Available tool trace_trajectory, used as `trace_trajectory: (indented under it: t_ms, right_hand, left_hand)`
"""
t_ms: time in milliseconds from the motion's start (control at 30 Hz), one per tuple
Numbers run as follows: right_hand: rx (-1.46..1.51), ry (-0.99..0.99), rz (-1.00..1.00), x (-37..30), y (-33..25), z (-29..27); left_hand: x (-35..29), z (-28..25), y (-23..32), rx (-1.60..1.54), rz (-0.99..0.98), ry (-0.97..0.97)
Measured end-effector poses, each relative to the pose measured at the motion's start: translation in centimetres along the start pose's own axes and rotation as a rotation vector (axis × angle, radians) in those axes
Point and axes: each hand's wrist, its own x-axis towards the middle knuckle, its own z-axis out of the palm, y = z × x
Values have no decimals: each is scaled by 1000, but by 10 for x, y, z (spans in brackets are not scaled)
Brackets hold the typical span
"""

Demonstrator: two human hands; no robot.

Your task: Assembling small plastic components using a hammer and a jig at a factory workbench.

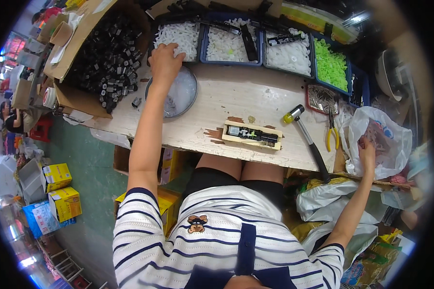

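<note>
My left hand (165, 65) reaches to the near edge of a dark bin (196, 54) of small white plastic parts (177, 34); its fingers are bent and apart, and nothing shows in them. Under that wrist lies a round metal dish (190, 98). At the right, my right hand (366, 150) dips into a white plastic bag (399, 151) of clear, thin pieces (378, 139). Its fingers are closed, with their tips hidden among those pieces. Between my arms, a black-and-white mechanism (255, 135) rests in a pale wooden holder (229, 139) on the bench.
A cardboard box (89, 98) of black parts stands at left. More bins hold white parts (287, 58) and green parts (329, 65). A hammer (307, 137), yellow-handled pliers (332, 135) and a red tray (309, 100) of pins lie at right. Bags (328, 197) sit below the bench.
</note>
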Motion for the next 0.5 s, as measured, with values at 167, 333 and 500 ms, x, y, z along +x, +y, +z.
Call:
trace_trajectory:
  t_ms: [167,333,500]
  right_hand:
    - [0,26,19,1,11,3]
    - [-2,36,128,-9,-18,-20]
    - [-294,29,130,-13,6,-33]
  left_hand:
    - [15,4,-12,-174,-23,-90]
    - [14,-2,-21,-357,-98,-101]
    - [24,3,-19,-493,-85,-130]
